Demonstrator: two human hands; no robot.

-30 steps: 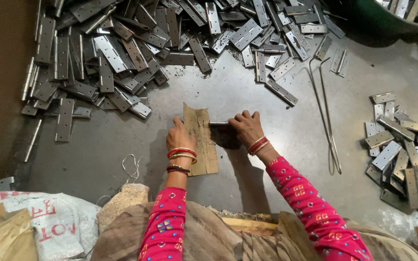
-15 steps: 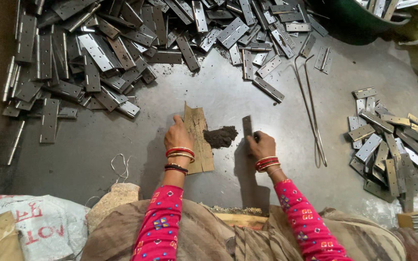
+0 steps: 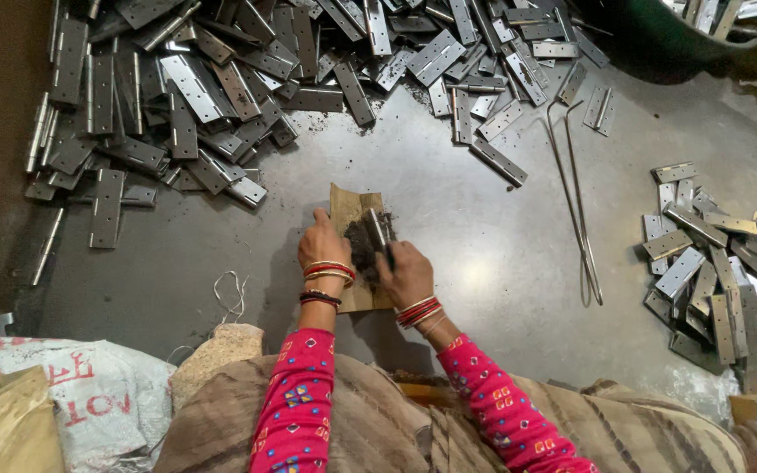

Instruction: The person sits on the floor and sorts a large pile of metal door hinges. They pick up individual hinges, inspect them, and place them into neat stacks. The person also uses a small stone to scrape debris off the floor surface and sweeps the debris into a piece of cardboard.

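One metal hinge [image 3: 378,232] is gripped by the right hand [image 3: 406,273] and has been brought onto the dark powder [image 3: 362,248] since half a second ago. The cardboard piece [image 3: 350,206] on the floor [image 3: 484,263] is pressed flat by the open left hand [image 3: 321,245], as before.

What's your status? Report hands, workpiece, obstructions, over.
Left hand pressing down the cardboard piece. Right hand gripping a metal hinge, scraping dark debris onto the cardboard. Hinge piles lie apart, nothing obstructing.

Shiny metal hinges [image 3: 221,96], rough brown cardboard piece [image 3: 350,210], dark crumbly dirt [image 3: 363,247], smooth grey floor [image 3: 484,254].
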